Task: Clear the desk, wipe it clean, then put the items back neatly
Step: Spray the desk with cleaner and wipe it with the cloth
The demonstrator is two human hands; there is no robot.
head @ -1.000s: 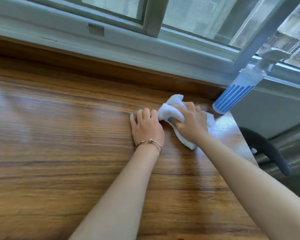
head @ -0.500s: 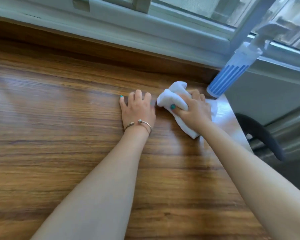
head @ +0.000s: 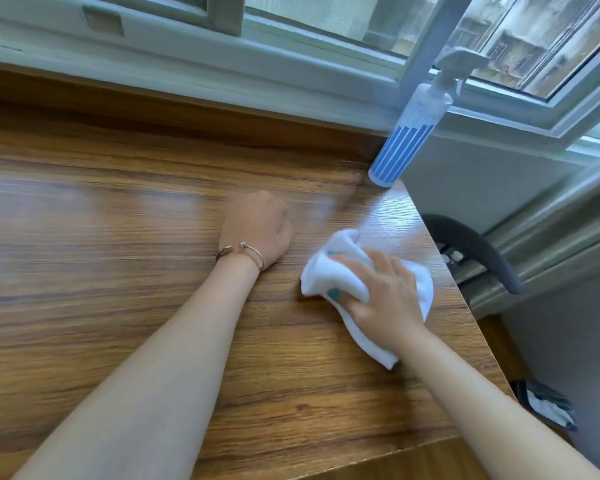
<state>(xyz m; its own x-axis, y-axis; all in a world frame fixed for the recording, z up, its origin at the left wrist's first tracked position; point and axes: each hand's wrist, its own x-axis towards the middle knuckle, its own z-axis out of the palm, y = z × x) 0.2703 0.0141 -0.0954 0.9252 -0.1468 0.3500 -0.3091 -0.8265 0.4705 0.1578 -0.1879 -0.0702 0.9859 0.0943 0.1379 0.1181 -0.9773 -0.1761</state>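
A brown wooden desk [head: 118,271] fills most of the view. My right hand [head: 381,296] grips a bunched white cloth [head: 329,275] and presses it on the desk near the right edge. My left hand [head: 257,226] rests on the desk to the left of the cloth, its fingers curled under and holding nothing. A bracelet circles the left wrist. A blue-striped spray bottle [head: 406,143] stands at the desk's far right corner, beyond the cloth.
A window sill and frame [head: 222,74] run along the far side of the desk. Off the right edge of the desk sits a dark chair armrest [head: 471,247]. Small dark and white items [head: 544,407] lie on the floor lower right.
My right hand has drawn the cloth toward me and to the right, away from the bottle. My left hand's fingers, flat before, are now curled under.
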